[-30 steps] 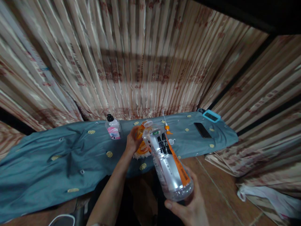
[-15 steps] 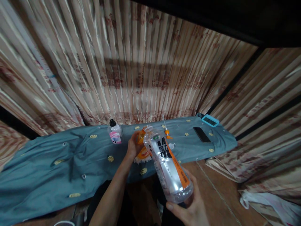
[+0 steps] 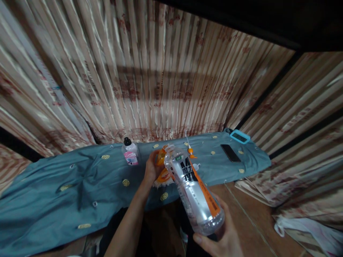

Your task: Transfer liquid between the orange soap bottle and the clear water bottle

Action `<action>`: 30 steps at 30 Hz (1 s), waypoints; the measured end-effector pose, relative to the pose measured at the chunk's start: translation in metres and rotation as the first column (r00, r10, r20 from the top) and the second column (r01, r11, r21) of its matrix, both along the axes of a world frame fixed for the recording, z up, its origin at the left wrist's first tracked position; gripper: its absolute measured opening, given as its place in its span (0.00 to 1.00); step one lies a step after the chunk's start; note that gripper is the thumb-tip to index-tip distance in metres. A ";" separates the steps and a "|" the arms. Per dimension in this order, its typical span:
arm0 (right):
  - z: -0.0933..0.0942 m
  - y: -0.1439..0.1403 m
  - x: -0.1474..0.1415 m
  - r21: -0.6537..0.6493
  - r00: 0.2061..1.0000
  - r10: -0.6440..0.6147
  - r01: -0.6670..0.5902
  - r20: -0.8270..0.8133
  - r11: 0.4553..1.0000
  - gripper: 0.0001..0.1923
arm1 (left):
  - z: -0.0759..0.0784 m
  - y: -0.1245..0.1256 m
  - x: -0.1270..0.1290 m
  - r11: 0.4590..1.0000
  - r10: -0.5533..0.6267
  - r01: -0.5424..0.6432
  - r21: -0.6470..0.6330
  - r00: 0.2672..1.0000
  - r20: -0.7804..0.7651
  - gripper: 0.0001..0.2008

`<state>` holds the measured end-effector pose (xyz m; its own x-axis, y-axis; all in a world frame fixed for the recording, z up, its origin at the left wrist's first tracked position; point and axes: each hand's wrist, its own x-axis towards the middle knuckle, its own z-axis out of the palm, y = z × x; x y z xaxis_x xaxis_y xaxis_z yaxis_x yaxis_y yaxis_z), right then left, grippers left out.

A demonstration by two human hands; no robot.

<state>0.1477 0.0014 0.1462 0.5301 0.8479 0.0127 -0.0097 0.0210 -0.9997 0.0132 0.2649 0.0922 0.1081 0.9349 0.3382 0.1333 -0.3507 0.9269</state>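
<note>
My right hand (image 3: 218, 232) grips the lower end of a large clear plastic drink bottle (image 3: 197, 192) with a silver and orange label. The bottle lies tilted, its neck pointing away from me and to the left. My left hand (image 3: 152, 167) is closed around a translucent orange bottle (image 3: 161, 157), close to the drink bottle's neck. The drink bottle partly covers the orange one, so I cannot tell whether their mouths touch. Below my left hand an orange patterned surface with a whitish fringed edge (image 3: 162, 184) shows. An orange pump head (image 3: 190, 152) lies just beyond the drink bottle.
A clear bottle with a black cap and pink label (image 3: 130, 153) stands left on the teal cloth (image 3: 107, 178). A small white item (image 3: 196, 166) lies near the pump head. Farther right are a black phone (image 3: 230, 152) and a light-blue framed device (image 3: 240, 136). Curtains hang behind.
The drink bottle's base and my right hand have shifted slightly right and down. The bottle's neck has dipped a little. My left hand stays nearly in place.
</note>
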 end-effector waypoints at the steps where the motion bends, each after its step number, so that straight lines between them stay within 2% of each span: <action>1: 0.001 0.000 0.000 0.002 1.000 -0.001 0.001 0.010 1.000 0.50 | -0.001 0.000 0.000 1.000 -0.002 0.002 -0.003 1.000 0.000 0.26; 9: 0.005 -0.001 0.002 -0.050 0.999 0.009 -0.007 0.043 0.999 0.49 | -0.005 0.003 -0.001 1.000 -0.018 0.018 0.002 1.000 0.003 0.27; 18: 0.004 -0.001 0.002 -0.022 0.999 -0.012 0.013 0.047 1.000 0.49 | -0.013 0.008 0.000 1.000 0.005 -0.005 0.001 1.000 0.006 0.29; 30: 0.005 -0.001 0.004 -0.040 0.998 -0.021 0.023 0.059 0.999 0.47 | -0.013 0.007 -0.001 1.000 -0.014 0.014 0.015 1.000 -0.009 0.27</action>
<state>0.1515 0.0002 0.1508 0.5478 0.8366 0.0101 0.0486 -0.0197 -0.9986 0.0122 0.2723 0.0793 0.1242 0.9281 0.3510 0.1364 -0.3663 0.9205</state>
